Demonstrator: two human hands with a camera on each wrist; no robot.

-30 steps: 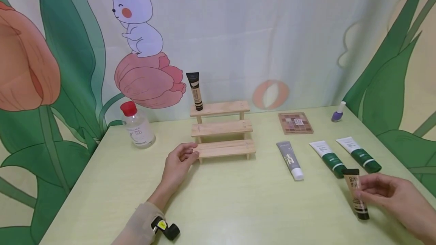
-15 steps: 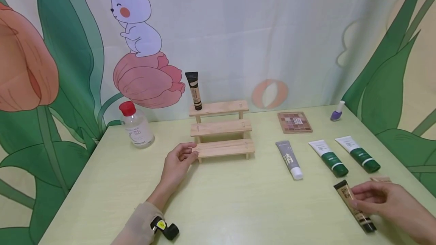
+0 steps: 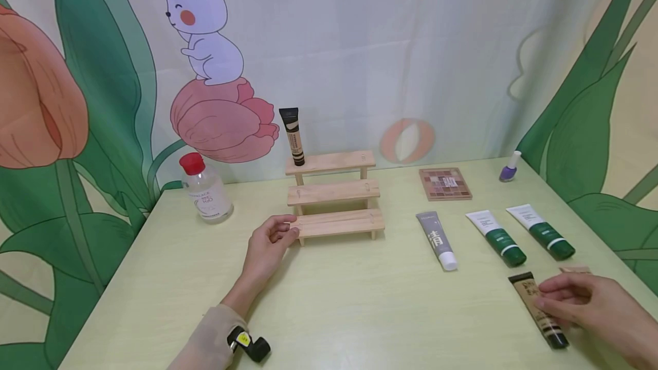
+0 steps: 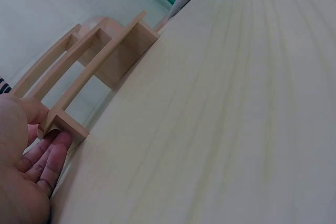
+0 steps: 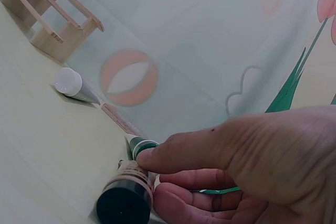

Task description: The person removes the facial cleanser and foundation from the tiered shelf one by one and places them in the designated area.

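Observation:
In the head view, my left hand (image 3: 269, 247) pinches the left end of the lowest step of a three-step wooden display rack (image 3: 336, 224). The left wrist view has its thumb above the board and its fingers below. A beige tube with black ends (image 3: 295, 139) stands on the rack's top step, at the left. At the front right, my right hand (image 3: 591, 301) holds a second beige tube with a black cap (image 3: 537, 310) by its side, thumb and fingers on it. That tube lies slanted, apparently on the table. Behind the right hand, a small pinkish item (image 3: 576, 270) is mostly hidden.
Two green-and-white tubes, one nearer (image 3: 496, 238) and one farther right (image 3: 541, 232), lie behind the right hand. A grey tube (image 3: 437, 241), an eyeshadow palette (image 3: 445, 184) and a purple nail polish bottle (image 3: 508, 167) are also there. A red-capped bottle (image 3: 208, 190) stands left of the rack.
The right hand's beige tube has gone from nearly upright to slanted and low, shifting slightly toward the front. The pinkish item has come into sight. My left hand keeps its grip on the rack.

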